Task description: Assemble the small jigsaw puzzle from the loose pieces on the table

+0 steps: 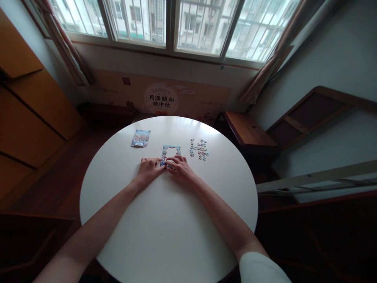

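A partly joined jigsaw puzzle (176, 147) lies on the round white table (165, 228), its pieces forming a rectangular border around a bare middle. My left hand (149, 168) rests at its lower left corner, with thumb and forefinger closed on the edge. From the right, my right hand (181, 169) reaches over the lower border, its fingers bent and its fingertips closed on the same corner. The fingers hide much of the bottom row, and any single piece between them is too small to make out. Loose jigsaw pieces (200, 149) lie to the right of the puzzle.
A colourful printed packet (141, 138) lies at the table's back left. Beyond the right table edge stands a wooden bench (247, 127). A beige printed panel (118, 88) leans under the window, and an orange-brown cabinet (26, 110) is on the left.
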A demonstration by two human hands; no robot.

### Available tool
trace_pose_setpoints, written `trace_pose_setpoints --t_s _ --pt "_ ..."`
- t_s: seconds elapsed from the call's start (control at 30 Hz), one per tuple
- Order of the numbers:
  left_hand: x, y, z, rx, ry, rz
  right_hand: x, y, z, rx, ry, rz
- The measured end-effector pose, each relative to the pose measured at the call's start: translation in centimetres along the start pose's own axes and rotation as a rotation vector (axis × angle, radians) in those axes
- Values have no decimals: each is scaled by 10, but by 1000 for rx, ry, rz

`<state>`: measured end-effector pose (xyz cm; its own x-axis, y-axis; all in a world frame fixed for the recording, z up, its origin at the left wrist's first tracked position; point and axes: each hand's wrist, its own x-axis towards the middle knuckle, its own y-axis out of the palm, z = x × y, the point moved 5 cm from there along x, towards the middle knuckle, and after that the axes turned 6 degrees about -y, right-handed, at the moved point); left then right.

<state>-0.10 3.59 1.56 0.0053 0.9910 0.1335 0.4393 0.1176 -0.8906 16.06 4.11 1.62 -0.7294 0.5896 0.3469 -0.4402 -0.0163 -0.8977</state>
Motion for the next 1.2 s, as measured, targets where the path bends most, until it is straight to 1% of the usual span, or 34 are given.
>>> trace_pose_setpoints --t_s 0.13,0.5,0.57,0.63,0.77,0.87,0.97,1.03,1.1,1.2 --pt "0 0 0 -2 13 -9 0 1 1 19 -22 11" --pt "0 0 0 -23 4 -9 -1 2 0 31 -4 -19" --pt "-1 -1 -1 -26 13 -11 -1 1 -1 30 9 -49" --pt "-1 -1 -1 -23 22 -14 -2 -2 -6 25 57 -122" --pt "2 0 4 -50 2 -25 -7 -13 -23 21 178 -300" --pt "2 0 3 -120 44 -32 -12 -17 -37 59 240 -356" --pt "0 0 -4 -150 164 2 -15 -17 -48 141 328 -390" --pt "-1 0 -8 -146 221 30 -15 -16 -49 188 349 -398" --pt "-2 1 -9 -137 240 45 -15 -15 -48 207 341 -392" --pt "-2 2 -9 -110 225 57 -13 -14 -47 185 321 -378"
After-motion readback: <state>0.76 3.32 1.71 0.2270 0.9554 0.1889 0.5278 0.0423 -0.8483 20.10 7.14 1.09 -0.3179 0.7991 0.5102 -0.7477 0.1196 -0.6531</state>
